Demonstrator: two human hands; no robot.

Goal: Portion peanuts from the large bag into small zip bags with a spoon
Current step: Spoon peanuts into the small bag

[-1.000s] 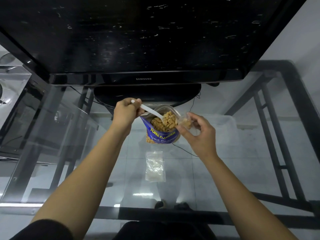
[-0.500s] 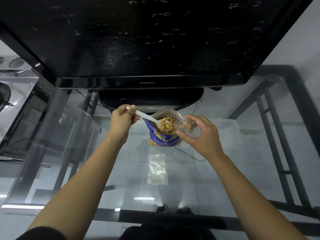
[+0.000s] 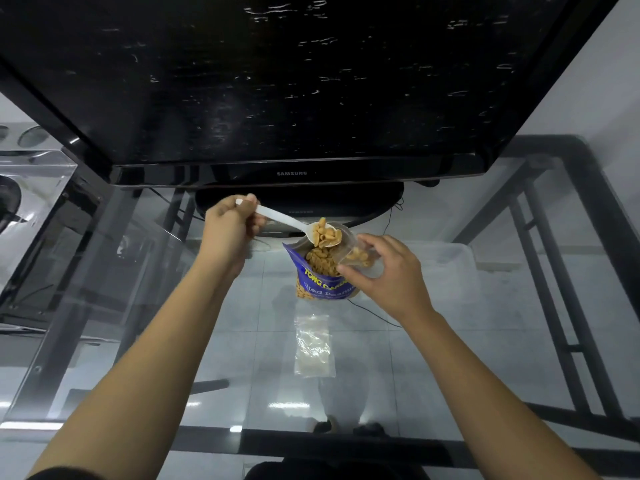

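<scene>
A blue large peanut bag [image 3: 323, 284] stands open on the glass table, full of peanuts. My left hand [image 3: 230, 230] grips the handle of a white plastic spoon [image 3: 287, 221]. Its bowl is heaped with peanuts and hovers just above the large bag's mouth. My right hand [image 3: 389, 271] holds a small clear zip bag [image 3: 360, 258] with a few peanuts in it, its mouth tilted toward the spoon at the large bag's right rim. Another small zip bag [image 3: 313, 346] lies flat on the glass, nearer to me.
A black Samsung television [image 3: 298, 81] on its stand fills the far side of the glass table [image 3: 104, 306]. A clear plastic box [image 3: 34, 188] sits at the far left. Dark metal table frame bars run along the right and the near edge.
The spoon was dipped in the large bag's peanuts; it has since risen out loaded with peanuts, beside the small bag's mouth. My right hand kept the small bag in place.
</scene>
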